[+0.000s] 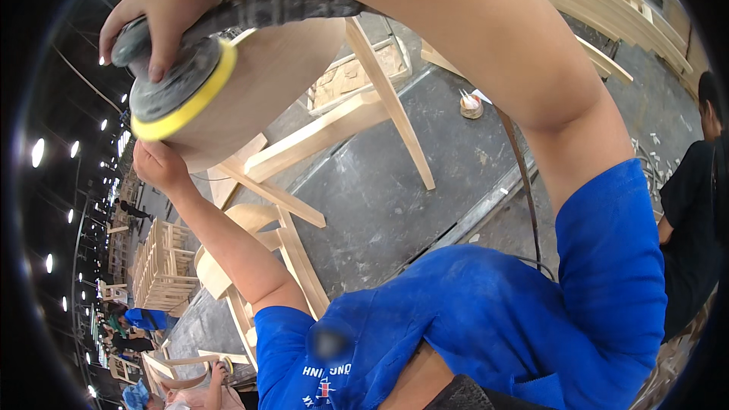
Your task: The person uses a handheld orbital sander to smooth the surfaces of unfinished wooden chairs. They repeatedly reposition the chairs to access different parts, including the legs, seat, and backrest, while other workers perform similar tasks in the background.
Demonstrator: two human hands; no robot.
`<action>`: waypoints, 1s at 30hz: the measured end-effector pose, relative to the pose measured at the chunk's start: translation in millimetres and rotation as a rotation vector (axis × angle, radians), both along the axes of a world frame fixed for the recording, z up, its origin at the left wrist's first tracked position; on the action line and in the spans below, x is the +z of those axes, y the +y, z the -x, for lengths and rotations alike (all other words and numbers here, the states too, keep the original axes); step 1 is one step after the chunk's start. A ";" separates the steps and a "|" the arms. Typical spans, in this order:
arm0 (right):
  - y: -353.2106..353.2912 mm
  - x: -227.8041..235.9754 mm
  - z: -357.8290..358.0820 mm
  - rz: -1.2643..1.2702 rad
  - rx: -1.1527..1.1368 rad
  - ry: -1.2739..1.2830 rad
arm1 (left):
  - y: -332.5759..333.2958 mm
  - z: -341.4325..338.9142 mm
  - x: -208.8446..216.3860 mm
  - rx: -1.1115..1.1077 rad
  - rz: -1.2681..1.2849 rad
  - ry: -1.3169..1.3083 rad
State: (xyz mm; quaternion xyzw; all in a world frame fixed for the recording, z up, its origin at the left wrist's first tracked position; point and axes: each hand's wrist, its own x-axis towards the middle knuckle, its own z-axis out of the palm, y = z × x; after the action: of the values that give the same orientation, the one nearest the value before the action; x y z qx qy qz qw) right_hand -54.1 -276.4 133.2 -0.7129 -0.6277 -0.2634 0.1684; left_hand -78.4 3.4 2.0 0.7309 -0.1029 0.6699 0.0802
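Note:
My right hand (171,7) is wrapped over the knob of a round power sander (171,87) with a grey body and a yellow pad. A dark ribbed hose (296,6) runs from the sander along my forearm. Tilted on its edge, the pad is at a broad, pale wooden panel (285,68) of an unfinished chair; whether it fully touches cannot be told. My left hand (161,167) is closed on the panel's edge just below the sander, its fingers partly hidden. The chair's bare legs (391,99) and a rail (319,133) extend over the dark worktop.
The grey worktop (357,212) lies below, with more wooden chair parts (296,258) beside my left arm. A small pot (471,106) stands farther right. Stacked wooden parts (607,7) are at upper right. A person in black (687,205) is at the right edge; others work at lower left.

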 end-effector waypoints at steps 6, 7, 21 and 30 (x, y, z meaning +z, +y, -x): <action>-55.9 -1.7 15.9 0.091 -0.119 0.081 | -2.2 3.2 1.0 -0.058 -0.102 -0.078; -72.8 -10.8 11.9 0.076 -0.096 0.167 | -3.9 4.1 1.0 -0.038 -0.078 -0.047; -81.6 -19.9 20.6 0.090 -0.309 0.103 | -18.1 -2.6 1.9 -0.035 -0.039 -0.047; 2.4 1.5 39.7 0.255 -0.568 -0.301 | -16.5 -7.1 2.8 -0.094 0.027 -0.049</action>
State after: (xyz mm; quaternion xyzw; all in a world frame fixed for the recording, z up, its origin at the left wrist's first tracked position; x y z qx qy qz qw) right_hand -93.8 -274.0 134.8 -0.8275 -0.4501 -0.3214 -0.0968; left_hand -71.3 -13.1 4.8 0.7076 -0.1299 0.6843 0.1190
